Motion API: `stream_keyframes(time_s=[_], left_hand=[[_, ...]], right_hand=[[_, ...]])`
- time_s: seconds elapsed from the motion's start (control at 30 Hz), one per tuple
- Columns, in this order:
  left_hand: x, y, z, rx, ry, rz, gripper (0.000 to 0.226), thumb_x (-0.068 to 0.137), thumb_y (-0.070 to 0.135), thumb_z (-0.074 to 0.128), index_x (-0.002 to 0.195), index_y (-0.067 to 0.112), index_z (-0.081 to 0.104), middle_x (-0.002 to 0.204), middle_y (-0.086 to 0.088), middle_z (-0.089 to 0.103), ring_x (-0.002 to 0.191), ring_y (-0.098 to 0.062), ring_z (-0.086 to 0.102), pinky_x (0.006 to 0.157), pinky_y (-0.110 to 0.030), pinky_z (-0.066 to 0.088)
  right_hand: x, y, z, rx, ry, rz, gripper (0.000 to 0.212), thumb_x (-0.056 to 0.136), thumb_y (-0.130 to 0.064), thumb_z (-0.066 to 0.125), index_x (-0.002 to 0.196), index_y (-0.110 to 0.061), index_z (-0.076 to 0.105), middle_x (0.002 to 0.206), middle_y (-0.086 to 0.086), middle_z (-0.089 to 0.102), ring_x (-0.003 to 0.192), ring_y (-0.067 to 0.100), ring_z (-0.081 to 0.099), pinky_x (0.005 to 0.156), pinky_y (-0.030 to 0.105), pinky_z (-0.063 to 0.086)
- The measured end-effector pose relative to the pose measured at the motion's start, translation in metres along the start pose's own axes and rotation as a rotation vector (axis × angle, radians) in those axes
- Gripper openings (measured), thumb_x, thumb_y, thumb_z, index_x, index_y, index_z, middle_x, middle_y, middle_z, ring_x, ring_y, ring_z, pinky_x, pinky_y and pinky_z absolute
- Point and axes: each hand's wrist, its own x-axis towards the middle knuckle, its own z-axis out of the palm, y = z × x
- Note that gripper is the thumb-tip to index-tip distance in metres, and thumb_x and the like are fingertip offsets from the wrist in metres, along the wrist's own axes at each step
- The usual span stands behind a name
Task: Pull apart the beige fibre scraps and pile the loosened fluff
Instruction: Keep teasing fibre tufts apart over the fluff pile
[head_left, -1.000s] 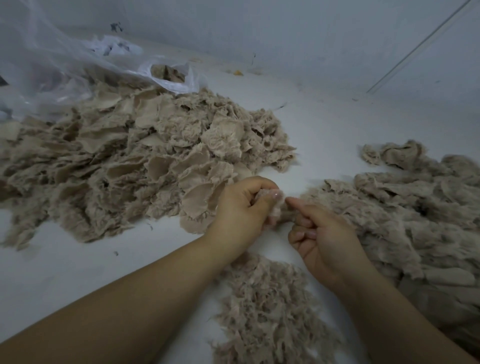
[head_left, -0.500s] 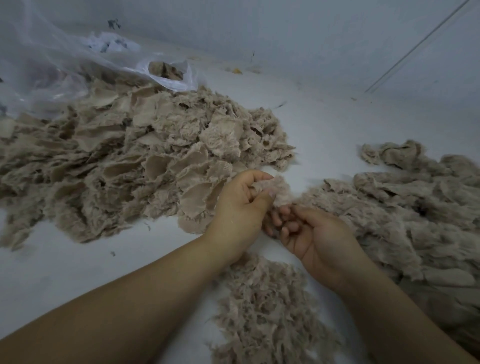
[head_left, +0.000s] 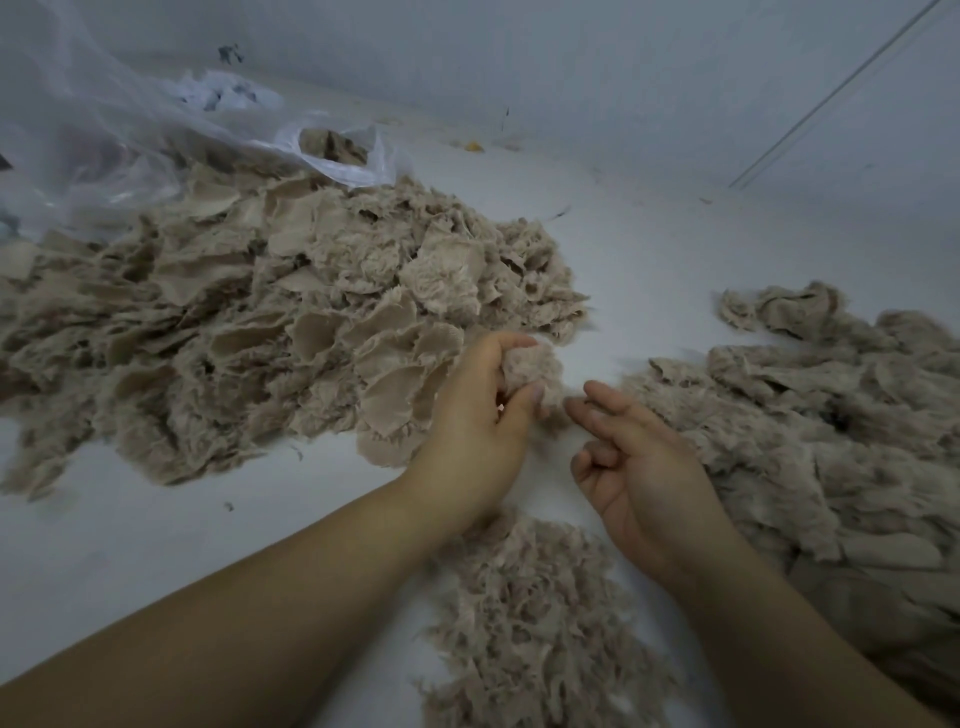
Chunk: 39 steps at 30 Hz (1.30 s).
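L hand (head_left: 480, 415) grips scrap (head_left: 535, 366), fingers (head_left: 511, 343) half-hiding it.

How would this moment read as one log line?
left hand: grips fibre scrap | right hand: beside it, holding nothing | fluff pile: below hands
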Motion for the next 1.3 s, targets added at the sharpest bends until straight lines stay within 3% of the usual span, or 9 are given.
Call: stream_keyframes(time_s=[0.13, 0.2, 0.3, 0.5, 0.63, 0.8, 0.97, 1.13, 1.3], left_hand=[[-0.002, 0.001, -0.001, 0.372, 0.028, 0.261, 0.023, 0.092, 0.009, 0.057, 0.110, 0.017, 0.047, 0.069, 0.007, 0.053, 0.061, -0.009, 0.054, 0.052, -0.021, 0.045], [-0.002, 0.003, -0.001, 0.548, -0.093, 0.389, 0.016, 0.086, 0.002, 0.055, 0.101, 0.007, 0.053, 0.073, -0.006, 0.055, 0.064, -0.022, 0.054, 0.053, -0.041, 0.048], [-0.003, 0.005, 0.001, 0.738, -0.277, 0.566, 0.026, 0.076, -0.011, 0.054, 0.097, 0.003, 0.063, 0.081, -0.010, 0.057, 0.075, -0.025, 0.050, 0.059, -0.043, 0.047], [0.000, 0.016, -0.010, 0.898, -0.345, 0.686, 0.042, 0.084, 0.005, 0.041, 0.125, 0.006, 0.046, 0.085, -0.008, 0.061, 0.083, -0.026, 0.052, 0.057, -0.041, 0.048], [-0.003, 0.023, -0.010, 0.979, -0.321, 0.808, 0.035, 0.086, 0.006, 0.057, 0.121, -0.002, 0.055, 0.088, -0.010, 0.063, 0.085, -0.027, 0.057, 0.062, -0.038, 0.049], [-0.006, 0.026, -0.008, 1.035, -0.316, 0.878, 0.027, 0.087, 0.009, 0.048, 0.113, 0.003, 0.047, 0.083, -0.008, 0.059, 0.082, -0.023, 0.051, 0.061, -0.032, 0.040], [-0.010, 0.021, -0.002, 0.719, -0.259, 0.639, 0.019, 0.080, 0.002, 0.045, 0.097, 0.002, 0.054, 0.078, -0.009, 0.054, 0.077, -0.011, 0.034, 0.056, -0.033, 0.040], [-0.008, 0.008, -0.002, 0.503, -0.169, 0.476, 0.002, 0.091, 0.004, 0.058, 0.090, 0.003, 0.057, 0.078, -0.008, 0.055, 0.074, -0.020, 0.049, 0.061, -0.040, 0.044], [-0.007, 0.006, 0.001, 0.289, -0.068, 0.324, 0.015, 0.085, 0.010, 0.070, 0.094, 0.008, 0.058, 0.082, 0.002, 0.062, 0.076, -0.007, 0.061, 0.065, -0.029, 0.051]], right_hand=[[-0.002, 0.001, -0.001, -0.085, -0.053, -0.070, 0.010, 0.096, -0.011, 0.058, 0.087, -0.009, 0.063, 0.074, 0.002, 0.056, 0.043, 0.004, 0.037, 0.041, 0.016, 0.037], [-0.005, 0.001, 0.001, -0.128, -0.097, -0.076, 0.025, 0.087, -0.033, 0.063, 0.079, -0.009, 0.066, 0.063, 0.003, 0.053, 0.040, 0.005, 0.035, 0.038, 0.018, 0.034], [-0.009, 0.000, 0.003, -0.180, -0.145, -0.087, 0.032, 0.073, -0.048, 0.066, 0.067, -0.016, 0.071, 0.059, 0.001, 0.053, 0.040, 0.006, 0.035, 0.038, 0.019, 0.034], [-0.008, 0.000, 0.003, -0.155, -0.145, -0.073, 0.027, 0.079, -0.038, 0.065, 0.059, -0.021, 0.074, 0.057, -0.004, 0.053, 0.042, 0.004, 0.040, 0.041, 0.019, 0.039], [-0.005, 0.003, 0.001, -0.207, -0.193, -0.098, 0.028, 0.080, -0.044, 0.066, 0.066, -0.021, 0.075, 0.058, -0.005, 0.053, 0.048, 0.005, 0.040, 0.044, 0.020, 0.040], [0.000, 0.007, -0.007, -0.275, -0.220, -0.100, 0.028, 0.097, -0.012, 0.051, 0.073, -0.009, 0.067, 0.064, 0.004, 0.050, 0.055, 0.012, 0.040, 0.049, 0.025, 0.039], [-0.001, 0.006, -0.005, -0.214, -0.134, -0.062, 0.033, 0.098, -0.002, 0.046, 0.069, -0.009, 0.061, 0.057, 0.000, 0.048, 0.047, 0.007, 0.038, 0.043, 0.020, 0.040], [-0.001, 0.004, -0.005, -0.189, -0.204, -0.025, 0.031, 0.087, -0.039, 0.060, 0.071, -0.015, 0.074, 0.061, 0.002, 0.053, 0.049, 0.009, 0.041, 0.044, 0.022, 0.043], [-0.002, 0.005, -0.005, -0.195, -0.191, -0.051, 0.036, 0.098, -0.014, 0.054, 0.069, -0.010, 0.075, 0.056, 0.001, 0.059, 0.042, 0.004, 0.046, 0.041, 0.018, 0.041]])
